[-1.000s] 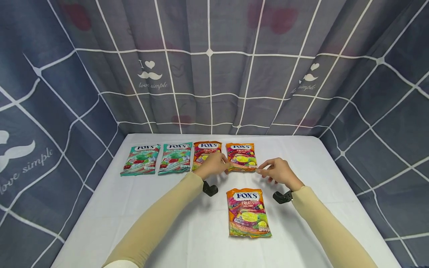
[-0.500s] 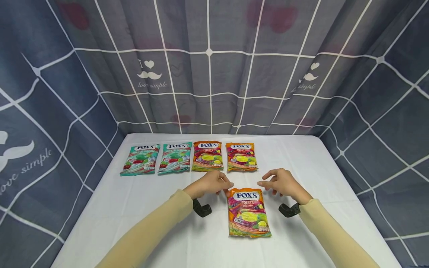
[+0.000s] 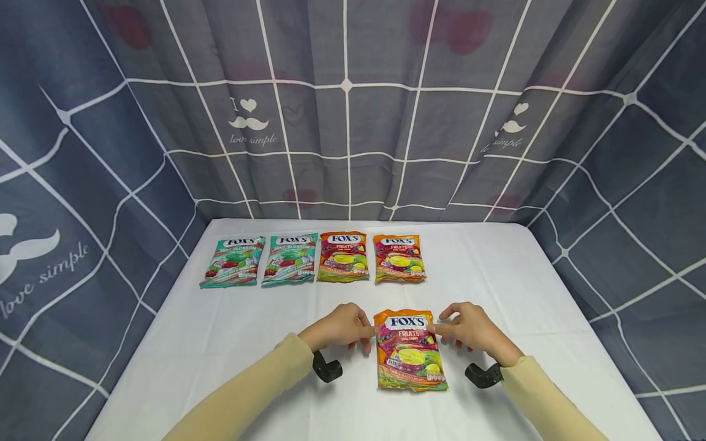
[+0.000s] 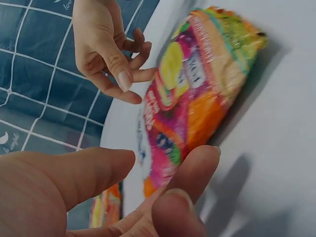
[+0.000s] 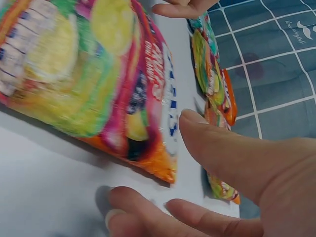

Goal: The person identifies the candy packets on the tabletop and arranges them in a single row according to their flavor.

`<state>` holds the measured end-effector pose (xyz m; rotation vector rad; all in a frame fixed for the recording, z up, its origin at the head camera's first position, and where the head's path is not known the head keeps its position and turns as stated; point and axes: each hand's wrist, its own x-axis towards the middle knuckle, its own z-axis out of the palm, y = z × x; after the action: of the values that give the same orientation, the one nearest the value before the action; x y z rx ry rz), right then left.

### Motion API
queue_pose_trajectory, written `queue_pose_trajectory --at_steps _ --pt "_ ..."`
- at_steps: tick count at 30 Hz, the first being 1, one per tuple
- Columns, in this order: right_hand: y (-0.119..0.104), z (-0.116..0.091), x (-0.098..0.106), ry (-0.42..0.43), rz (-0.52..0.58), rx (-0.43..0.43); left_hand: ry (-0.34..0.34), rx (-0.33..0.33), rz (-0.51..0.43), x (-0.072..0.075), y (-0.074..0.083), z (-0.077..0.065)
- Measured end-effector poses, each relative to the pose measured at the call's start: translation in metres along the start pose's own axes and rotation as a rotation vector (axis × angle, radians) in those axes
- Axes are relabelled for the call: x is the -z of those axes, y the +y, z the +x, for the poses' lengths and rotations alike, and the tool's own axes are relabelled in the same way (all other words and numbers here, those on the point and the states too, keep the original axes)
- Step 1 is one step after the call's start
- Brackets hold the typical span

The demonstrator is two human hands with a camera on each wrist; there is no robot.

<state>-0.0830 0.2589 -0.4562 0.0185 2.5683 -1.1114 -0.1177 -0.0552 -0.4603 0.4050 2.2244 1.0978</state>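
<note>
An orange and purple Fox's Fruits candy bag point(image 3: 409, 356) lies flat near the middle of the white table, label up. My left hand point(image 3: 342, 326) is at its upper left edge, thumb and fingers parted around that side without pinching it. At the upper right edge is my right hand point(image 3: 473, 327), its thumb near the bag's border and its fingers loosely bent. In the right wrist view, a gap separates the right thumb point(image 5: 217, 143) from the bag point(image 5: 98, 74). The left wrist view shows the left fingertips point(image 4: 197, 170) close beside the bag; contact is unclear.
Along the table's back stand in a row two green Mint Blossom bags point(image 3: 234, 262) point(image 3: 290, 260) and two Fruits bags point(image 3: 343, 257) point(image 3: 399, 259), all lying flat. A grey checked curtain point(image 3: 309, 122) surrounds the white table point(image 3: 496, 269) at the back and sides.
Both hands have come back from the rear row toward the nearer Fruits bag and now flank its upper part. The bags stay where they were.
</note>
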Motion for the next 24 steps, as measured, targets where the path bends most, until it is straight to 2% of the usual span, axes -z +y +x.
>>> queue_pose_trajectory --at_steps 8,15,24 --pt "0.006 -0.016 -0.010 -0.052 0.075 -0.019 -0.021 -0.012 -0.023 -0.013 -0.011 -0.009" --pt "0.006 -0.019 -0.014 -0.096 0.112 -0.006 -0.030 -0.011 -0.085 -0.023 -0.014 -0.006" --pt "0.008 -0.017 -0.016 -0.121 0.106 0.015 -0.042 -0.013 -0.107 -0.031 -0.012 -0.003"
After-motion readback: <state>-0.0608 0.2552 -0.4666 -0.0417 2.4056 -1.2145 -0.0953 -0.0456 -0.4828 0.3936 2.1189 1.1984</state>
